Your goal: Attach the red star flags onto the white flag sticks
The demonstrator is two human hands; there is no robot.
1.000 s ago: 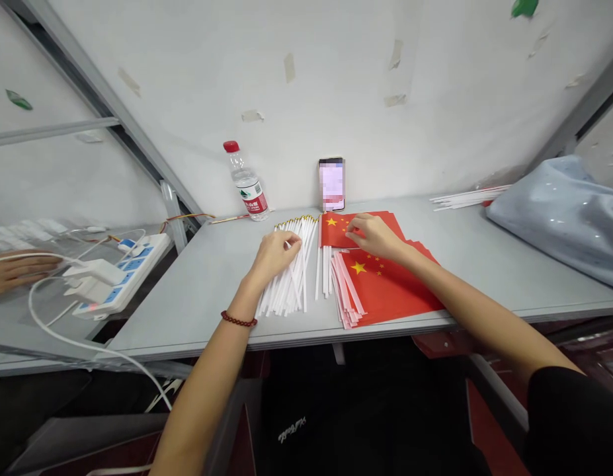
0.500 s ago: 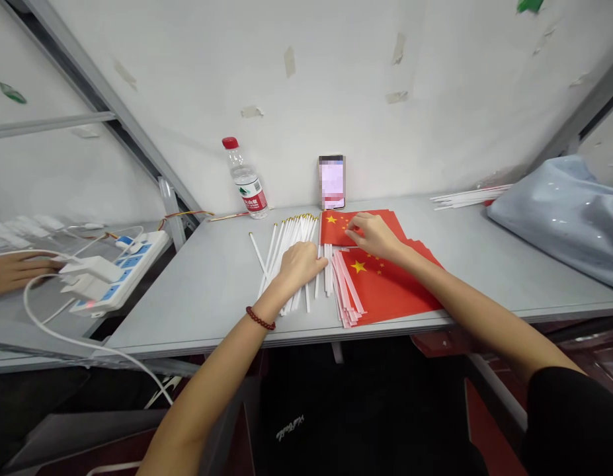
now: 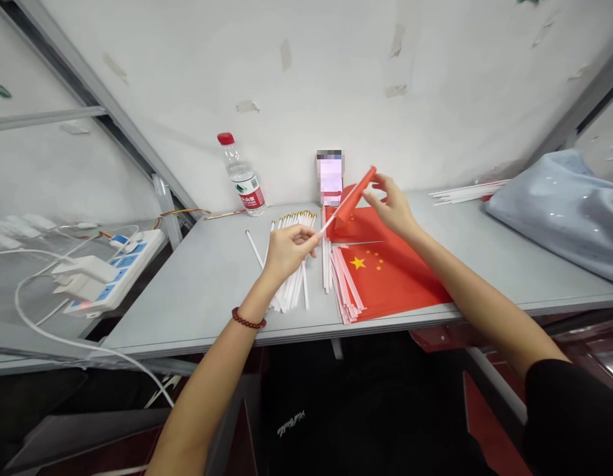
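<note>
Raised above the desk is a small red flag [image 3: 356, 198] on a white stick, slanting up to the right. My left hand [image 3: 289, 250] is closed around the lower end of that stick. At the upper end, by the tip, my right hand [image 3: 391, 205] pinches the flag between thumb and fingers. White sticks with gold tips [image 3: 290, 291] lie in a fan under and beside my left hand. Below my right hand is a stack of red flags with yellow stars [image 3: 400, 284], pale pink strips [image 3: 346, 291] along its left edge. Another flag pile [image 3: 373, 228] lies behind it.
A water bottle [image 3: 246, 188] and a phone [image 3: 330, 178] stand against the wall. On the right are white sticks [image 3: 462, 193] and a blue-grey bag [image 3: 559, 211]. A power strip [image 3: 120, 274] with cables sits at the left, past the desk's edge.
The flag on its stick has come up off the pile, held between both hands. My right hand has moved up and slightly right; my left hand has turned and now grips the stick.
</note>
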